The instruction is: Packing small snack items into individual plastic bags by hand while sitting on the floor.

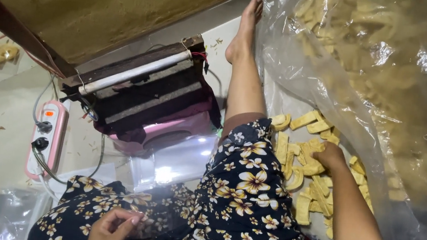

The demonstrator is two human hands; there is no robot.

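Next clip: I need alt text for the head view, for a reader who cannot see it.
Seen from above, a person in a floral garment sits on the floor, right hand reaching into a pile of yellow chips beside a large clear plastic bag. The left hand rests curled on the lap. Ahead sit a heat sealer and a pink power strip.

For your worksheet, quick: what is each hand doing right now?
Left hand: fingers curled, resting on the lap; holding anything cannot be told.
Right hand: closed over the chips, grip hidden.
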